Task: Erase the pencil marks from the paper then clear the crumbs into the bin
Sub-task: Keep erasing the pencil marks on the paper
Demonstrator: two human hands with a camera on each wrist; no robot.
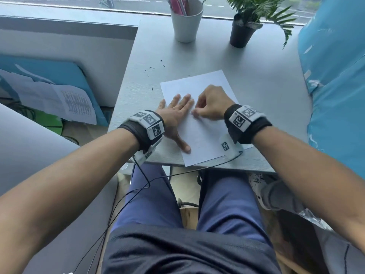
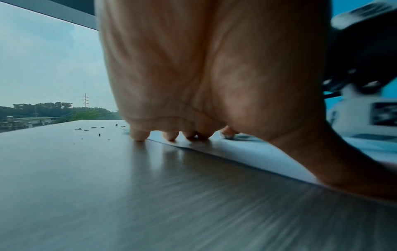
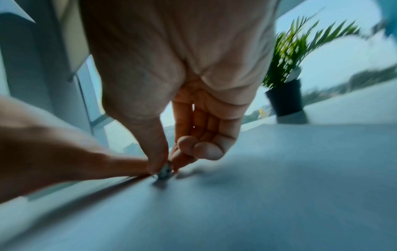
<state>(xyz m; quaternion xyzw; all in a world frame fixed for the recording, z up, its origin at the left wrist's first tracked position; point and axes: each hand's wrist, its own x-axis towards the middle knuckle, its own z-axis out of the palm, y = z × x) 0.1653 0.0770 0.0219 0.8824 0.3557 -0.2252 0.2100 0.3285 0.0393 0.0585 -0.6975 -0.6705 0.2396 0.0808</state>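
A white sheet of paper (image 1: 205, 133) lies on the grey table (image 1: 256, 95), tilted, near the front edge. My left hand (image 1: 175, 113) lies flat with spread fingers on the paper's left edge, pressing it down; the left wrist view shows its fingertips (image 2: 171, 135) on the sheet. My right hand (image 1: 209, 105) is curled just right of the left one. It pinches a small grey eraser (image 3: 165, 170) between thumb and fingers, its tip on the paper (image 3: 257, 195). Dark eraser crumbs (image 1: 152, 69) lie scattered on the table beyond the paper's far left corner, and these crumbs (image 2: 96, 129) also show in the left wrist view.
A pale cup (image 1: 186, 20) with pens and a potted plant (image 1: 242, 32) stand at the table's far edge by the window. Left of the table, papers (image 1: 59, 99) lie in a lower space. A blue plastic sheet (image 1: 335, 86) hangs on the right. No bin is in view.
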